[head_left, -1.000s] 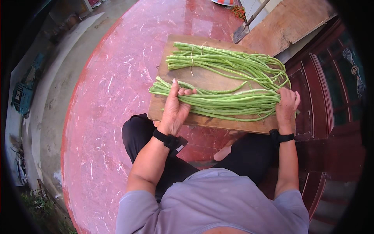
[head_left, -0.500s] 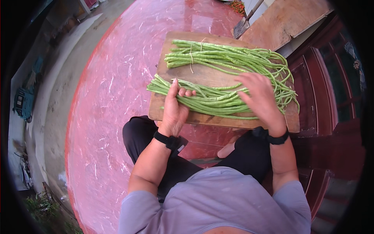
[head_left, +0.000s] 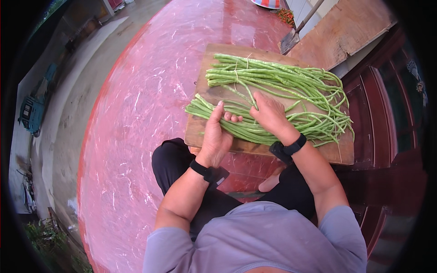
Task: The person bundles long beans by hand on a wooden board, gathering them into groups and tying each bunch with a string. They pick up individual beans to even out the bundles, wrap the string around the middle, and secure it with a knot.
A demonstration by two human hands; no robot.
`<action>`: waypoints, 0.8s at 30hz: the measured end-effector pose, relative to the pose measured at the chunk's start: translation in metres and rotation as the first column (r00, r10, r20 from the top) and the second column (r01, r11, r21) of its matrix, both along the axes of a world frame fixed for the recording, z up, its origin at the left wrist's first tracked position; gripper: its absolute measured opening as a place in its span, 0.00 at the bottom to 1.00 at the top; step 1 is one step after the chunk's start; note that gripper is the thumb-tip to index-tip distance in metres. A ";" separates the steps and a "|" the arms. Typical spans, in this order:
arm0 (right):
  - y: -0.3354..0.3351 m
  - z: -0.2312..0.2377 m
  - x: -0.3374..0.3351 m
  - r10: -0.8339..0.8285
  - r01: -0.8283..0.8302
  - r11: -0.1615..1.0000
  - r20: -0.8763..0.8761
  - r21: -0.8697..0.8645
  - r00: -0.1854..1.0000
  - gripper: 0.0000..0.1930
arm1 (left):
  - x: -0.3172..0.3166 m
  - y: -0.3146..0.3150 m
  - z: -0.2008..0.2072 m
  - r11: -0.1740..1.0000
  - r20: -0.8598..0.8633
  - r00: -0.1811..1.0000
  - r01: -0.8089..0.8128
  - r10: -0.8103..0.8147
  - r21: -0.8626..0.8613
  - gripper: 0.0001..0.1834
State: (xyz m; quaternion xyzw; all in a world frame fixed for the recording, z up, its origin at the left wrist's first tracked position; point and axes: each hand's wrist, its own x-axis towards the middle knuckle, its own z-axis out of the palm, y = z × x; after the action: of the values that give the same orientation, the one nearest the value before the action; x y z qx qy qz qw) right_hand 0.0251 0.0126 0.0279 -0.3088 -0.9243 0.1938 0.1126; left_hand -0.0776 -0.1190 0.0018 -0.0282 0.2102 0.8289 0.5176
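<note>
My left hand (head_left: 215,139) is wrapped round the left part of a loose bunch of green long beans (head_left: 199,108) on the near side of a wooden board (head_left: 195,132). Over the middle of that bunch, my right hand (head_left: 269,114) is closed, its fingertips pinching a long bean (head_left: 246,92) that slants up and left toward the far bundle. That far bundle of long beans (head_left: 277,72) lies along the board's back, bound near its left end with thin pale ties. On the right, the tips of both bunches curl and tangle together.
Dark red panelled doors (head_left: 375,113) stand close on the right. Behind the board are a leaning wooden sheet (head_left: 343,34) and a shovel (head_left: 290,41). A striped basin (head_left: 267,3) sits at the far edge. Glossy red floor (head_left: 136,136) spreads to the left.
My right hand has moved left from over the beans' right part and closed on a long bean. My left hand keeps its hold; the whole view has shifted slightly.
</note>
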 end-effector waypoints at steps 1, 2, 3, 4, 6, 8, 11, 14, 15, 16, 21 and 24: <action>0.001 0.002 0.001 -0.032 0.032 0.999 0.007 -0.022 0.999 0.13 | 0.000 0.000 0.000 1.000 0.015 1.000 0.006 -0.006 -0.007 0.12; 0.002 0.002 0.000 -0.024 0.024 0.999 0.010 -0.021 1.000 0.13 | -0.001 0.000 0.000 1.000 0.013 1.000 0.012 -0.012 0.002 0.12; 0.002 0.002 0.001 0.003 -0.002 0.999 0.019 -0.050 1.000 0.12 | -0.001 0.000 0.001 1.000 0.016 1.000 0.009 -0.009 0.003 0.12; 0.003 0.002 0.001 0.031 -0.029 0.997 0.027 -0.078 0.999 0.11 | 0.000 0.001 0.002 1.000 0.009 1.000 0.007 -0.007 -0.003 0.12; 0.002 -0.001 -0.004 0.030 -0.029 0.998 0.022 -0.049 0.999 0.10 | 0.000 0.001 0.002 1.000 0.001 1.000 0.002 -0.002 -0.007 0.12; 0.002 -0.004 -0.005 0.031 -0.031 0.999 0.014 -0.019 0.999 0.09 | -0.002 0.002 -0.002 1.000 -0.008 1.000 0.010 -0.010 0.021 0.11; 0.003 -0.003 -0.001 0.071 -0.049 0.973 -0.088 0.227 0.994 0.09 | -0.001 0.003 -0.001 1.000 -0.017 1.000 -0.006 0.006 0.012 0.11; -0.005 0.009 0.000 -0.057 0.104 0.986 -0.320 0.130 0.946 0.09 | -0.002 0.001 -0.005 1.000 -0.044 0.999 0.004 -0.003 0.007 0.10; -0.008 0.015 0.000 -0.049 0.096 0.987 -0.320 0.133 0.946 0.09 | -0.001 0.001 -0.002 1.000 -0.043 0.999 -0.004 0.004 0.010 0.10; -0.011 0.022 -0.001 -0.080 0.102 0.994 -0.411 0.032 0.908 0.08 | 0.000 0.001 0.001 1.000 -0.051 0.999 0.001 -0.001 -0.004 0.11; -0.031 0.038 -0.002 0.029 0.031 0.994 -0.517 0.107 0.855 0.08 | 0.001 -0.003 0.008 0.998 -0.139 0.990 0.013 -0.005 0.059 0.17; -0.043 0.032 -0.001 0.034 -0.003 0.998 -0.467 0.066 0.883 0.07 | 0.000 -0.001 0.005 0.999 -0.136 0.990 0.026 -0.020 0.043 0.21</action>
State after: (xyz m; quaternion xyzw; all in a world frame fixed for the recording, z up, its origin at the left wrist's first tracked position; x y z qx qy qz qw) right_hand 0.0242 -0.0308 0.0601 -0.2403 -0.8784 0.2342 0.3403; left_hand -0.0775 -0.1203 0.0073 0.0424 0.2267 0.8274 0.5122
